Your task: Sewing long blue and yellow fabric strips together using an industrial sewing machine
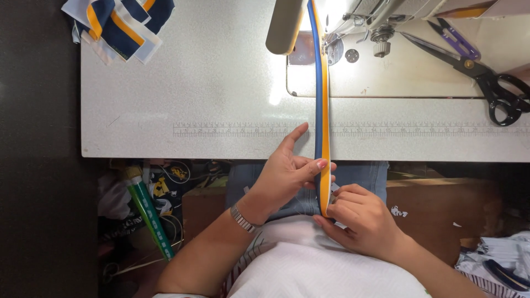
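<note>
Pinching the near end of the strip [322,110] over my lap, my right hand [364,221] closes on its folded edge. My left hand [284,176] nips it just above, index finger stretched flat on the table [193,99]. The strip, a smooth blue and yellow band, runs straight away from me, across the printed ruler [232,129], to the sewing machine [375,22]. Black scissors [486,77] lie far right; striped scraps [118,25] far left.

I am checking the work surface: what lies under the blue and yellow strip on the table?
Under the strip show the white table, its printed ruler scale and the machine bed. The part right beneath is covered.
</note>
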